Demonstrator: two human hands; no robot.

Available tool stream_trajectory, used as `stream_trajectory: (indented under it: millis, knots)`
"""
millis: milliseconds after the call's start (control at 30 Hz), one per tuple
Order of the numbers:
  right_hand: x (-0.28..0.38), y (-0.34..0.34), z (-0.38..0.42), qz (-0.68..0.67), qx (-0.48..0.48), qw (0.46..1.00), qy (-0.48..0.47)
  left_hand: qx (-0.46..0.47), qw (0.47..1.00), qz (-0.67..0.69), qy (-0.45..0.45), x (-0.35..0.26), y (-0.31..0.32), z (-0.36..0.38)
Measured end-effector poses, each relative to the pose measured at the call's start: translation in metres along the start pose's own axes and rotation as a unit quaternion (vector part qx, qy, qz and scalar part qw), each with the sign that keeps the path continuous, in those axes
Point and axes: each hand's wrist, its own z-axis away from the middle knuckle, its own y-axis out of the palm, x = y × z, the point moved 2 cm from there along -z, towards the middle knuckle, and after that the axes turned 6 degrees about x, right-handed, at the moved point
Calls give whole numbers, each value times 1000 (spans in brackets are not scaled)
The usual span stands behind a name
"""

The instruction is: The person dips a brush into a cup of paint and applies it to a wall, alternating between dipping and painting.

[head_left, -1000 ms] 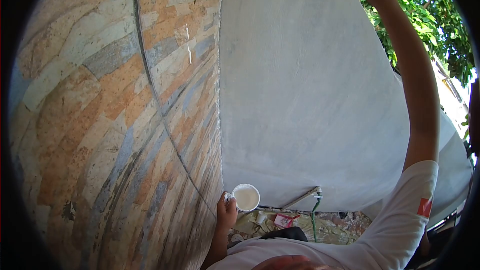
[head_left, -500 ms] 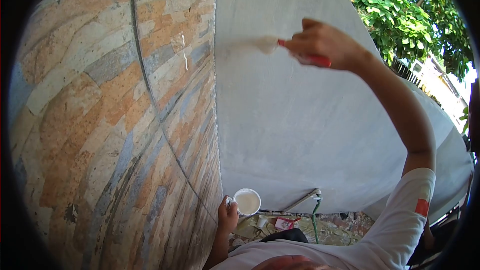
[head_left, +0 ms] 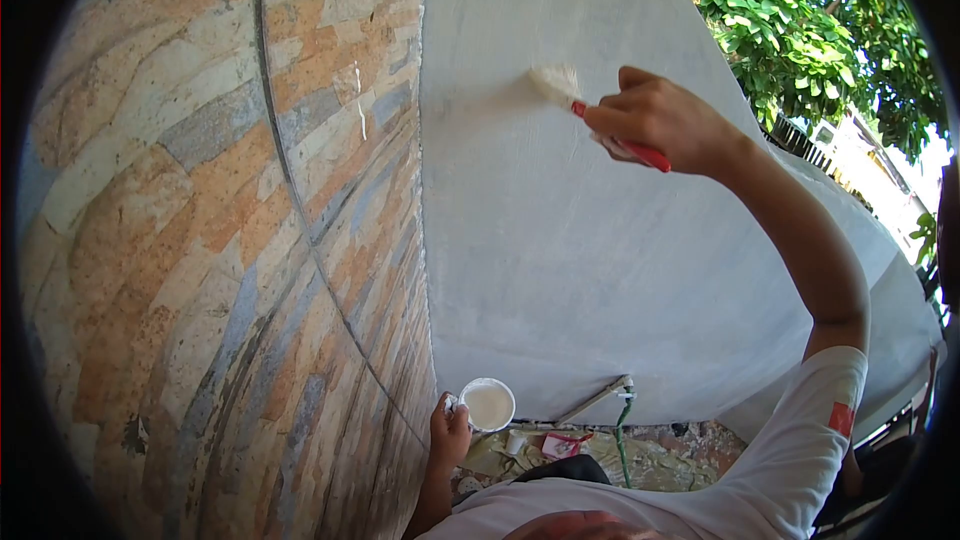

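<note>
Hands, two: right hand (head_left: 665,125) and left hand (head_left: 450,430), each closed.
Right grips one brush (head_left: 555,85) at one grey wall (head_left: 600,260), its adjoining faint band perhaps fresh coating, perhaps shadow; left pinches one cup (head_left: 489,381) of pale liquid beside one stone wall (head_left: 180,190).

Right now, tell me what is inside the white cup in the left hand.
The white cup in the left hand holds an off-white liquid. Its opaque surface hides how deep it goes and anything beneath.
</note>
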Motion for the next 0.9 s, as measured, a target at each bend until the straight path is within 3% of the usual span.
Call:
stream_trajectory:
  millis: [33,100,233,300,400,467,500,600,700,767,833,867,900]
  knots:
    - [2,3,2,-20,21,999,19,-6,1000,-6,-1,0,0,-1]
    - [-25,-12,4,-12,-26,1000,3,-11,1000,3,-2,-4,1,-1]
    - [-111,-79,15,158,-149,973,75,-5,999,-37,5,10,-6,-7]
    - [-105,-112,0,209,-156,962,79,-1,1000,-27,9,6,-1,-7]
    - [-111,-99,0,321,-176,929,58,13,1000,-22,6,4,0,-8]
    - [-122,-52,9,395,-141,901,112,25,999,-22,-2,5,0,-5]
    - [-88,-45,0,358,-147,922,20,12,1000,-19,-4,5,2,-3]
    - [-15,6,6,200,-48,978,-32,4,999,-30,-26,7,0,2]
    - [12,12,2,-26,15,1000,-8,8,998,-37,-48,10,-1,2]
    - [-8,-6,-10,-72,-23,997,-17,7,998,-33,-51,10,1,3]
    - [-45,-43,-27,82,-102,991,-6,0,999,-45,-8,6,5,1]
    - [-71,-57,-32,67,-172,982,28,-2,999,-45,-7,6,4,1]
    - [-88,-89,-40,113,-178,977,21,13,999,-47,2,6,4,1]
